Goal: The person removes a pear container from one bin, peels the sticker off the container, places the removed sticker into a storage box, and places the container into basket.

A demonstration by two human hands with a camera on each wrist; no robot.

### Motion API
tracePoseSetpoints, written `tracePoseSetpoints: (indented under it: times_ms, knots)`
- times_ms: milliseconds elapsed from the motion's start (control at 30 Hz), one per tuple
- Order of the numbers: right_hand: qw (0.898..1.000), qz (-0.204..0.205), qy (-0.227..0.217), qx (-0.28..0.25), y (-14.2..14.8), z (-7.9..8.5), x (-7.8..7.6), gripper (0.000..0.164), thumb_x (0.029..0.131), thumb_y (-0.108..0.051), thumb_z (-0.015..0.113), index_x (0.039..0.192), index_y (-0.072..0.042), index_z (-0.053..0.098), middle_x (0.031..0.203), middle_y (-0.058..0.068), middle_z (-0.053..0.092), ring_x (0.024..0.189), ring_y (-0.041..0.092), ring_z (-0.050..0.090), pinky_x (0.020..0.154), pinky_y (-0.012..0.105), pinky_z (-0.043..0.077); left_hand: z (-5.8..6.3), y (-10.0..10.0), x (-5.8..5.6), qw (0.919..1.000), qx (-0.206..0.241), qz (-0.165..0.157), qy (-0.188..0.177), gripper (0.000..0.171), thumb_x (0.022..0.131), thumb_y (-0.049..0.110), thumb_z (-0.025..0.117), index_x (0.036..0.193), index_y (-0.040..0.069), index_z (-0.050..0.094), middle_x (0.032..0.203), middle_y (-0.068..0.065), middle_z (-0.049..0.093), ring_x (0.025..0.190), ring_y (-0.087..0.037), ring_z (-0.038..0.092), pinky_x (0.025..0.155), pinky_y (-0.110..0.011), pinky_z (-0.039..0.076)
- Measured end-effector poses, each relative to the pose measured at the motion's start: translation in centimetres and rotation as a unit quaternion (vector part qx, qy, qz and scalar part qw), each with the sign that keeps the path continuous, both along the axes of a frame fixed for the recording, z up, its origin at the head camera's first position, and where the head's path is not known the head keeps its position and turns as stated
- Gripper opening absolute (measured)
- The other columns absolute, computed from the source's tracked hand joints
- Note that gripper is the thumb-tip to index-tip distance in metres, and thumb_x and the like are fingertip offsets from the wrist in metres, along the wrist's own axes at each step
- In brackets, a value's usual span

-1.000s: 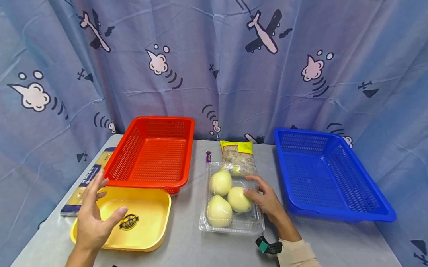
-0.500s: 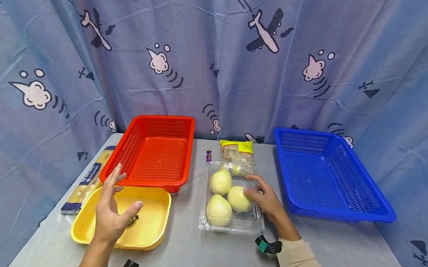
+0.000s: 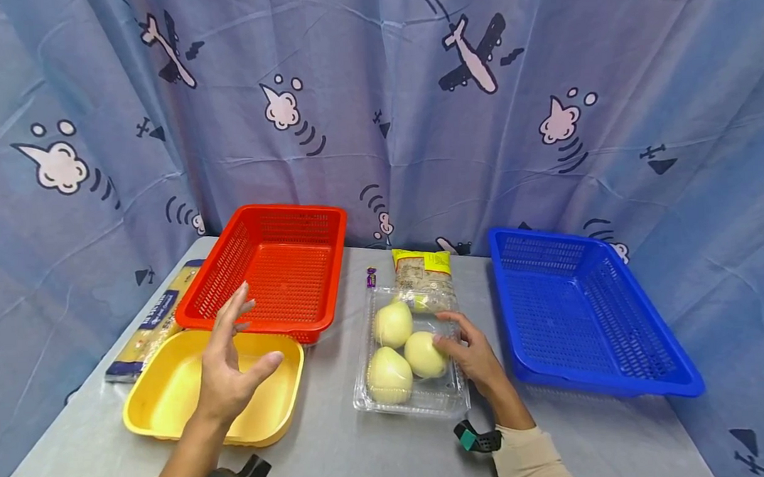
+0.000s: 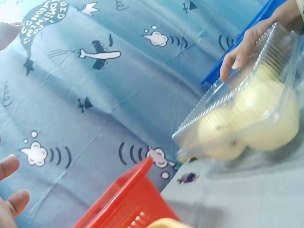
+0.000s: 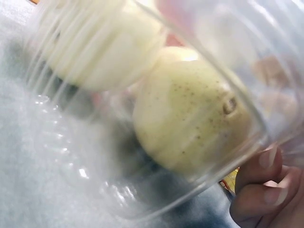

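Observation:
A clear plastic box [image 3: 443,398] with three pale yellow pears [image 3: 389,375] inside sits on the table, its lid down. My right hand [image 3: 475,355] grips its right side, thumb over the lid. In the right wrist view, curled fingers [image 5: 259,204] show at the box's rim beside a speckled pear [image 5: 190,114]. My left hand [image 3: 228,384] hovers over the yellow tray [image 3: 281,428], fingers spread and thumb out, holding nothing. The left wrist view catches only parts of its fingers [image 4: 18,202] at the left edge.
Behind the yellow tray stands a red basket [image 3: 341,269]; a blue basket [image 3: 521,346] is at right. A yellow-topped bag [image 3: 422,269] and a small purple wrapped item [image 3: 371,277] lie behind the box. A long yellow-and-blue packet [image 3: 157,312] lies far left.
My left hand has moved rightward across the yellow tray, toward the plastic box, with its fingers still spread. The right hand and the box have stayed in place.

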State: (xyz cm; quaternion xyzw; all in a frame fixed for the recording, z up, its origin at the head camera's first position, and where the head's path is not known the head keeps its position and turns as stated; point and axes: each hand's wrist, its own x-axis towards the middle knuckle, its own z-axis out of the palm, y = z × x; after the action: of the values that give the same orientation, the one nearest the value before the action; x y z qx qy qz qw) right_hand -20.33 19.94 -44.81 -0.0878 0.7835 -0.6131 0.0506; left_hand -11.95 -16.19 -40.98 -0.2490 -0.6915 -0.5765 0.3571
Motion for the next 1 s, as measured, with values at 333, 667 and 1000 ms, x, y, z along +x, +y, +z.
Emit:
tracePoseSetpoints:
  times_ms: [333, 667, 1000]
  knots:
    - [1.0, -0.002, -0.011, 0.002, 0.0, 0.0, 0.0, 0.044, 0.09, -0.01, 0.068, 0.131, -0.004, 0.054, 0.091, 0.013, 0.045, 0.082, 0.024, 0.045, 0.066, 0.032, 0.043, 0.2, 2.7, -0.8, 0.9993, 0.013, -0.034, -0.005, 0.085, 0.069, 0.0, 0.075, 0.143, -0.01, 0.035, 0.145, -0.02, 0.038, 0.125, -0.031, 0.039, 0.093, -0.041, 0.031]
    - [1.0, 0.0, -0.009, -0.001, 0.1, -0.2, 0.0, 0.045, 0.089, -0.009, 0.068, 0.132, -0.003, 0.053, 0.088, 0.013, 0.045, 0.079, 0.023, 0.046, 0.063, 0.031, 0.044, -0.4, 5.3, -1.3, 0.9971, 0.009, -0.044, -0.06, 0.083, 0.073, 0.007, 0.076, 0.146, 0.0, 0.038, 0.146, -0.014, 0.038, 0.124, -0.034, 0.04, 0.097, -0.039, 0.032]
    - [1.0, -0.002, -0.012, 0.002, 0.1, 0.1, 0.1, 0.045, 0.09, -0.011, 0.068, 0.132, -0.004, 0.054, 0.09, 0.013, 0.044, 0.081, 0.024, 0.045, 0.065, 0.032, 0.043, -1.6, 7.3, -1.8, 0.9928, 0.014, -0.057, -0.104, 0.085, 0.071, 0.007, 0.076, 0.147, 0.003, 0.038, 0.146, -0.011, 0.039, 0.122, -0.032, 0.043, 0.089, -0.035, 0.038]
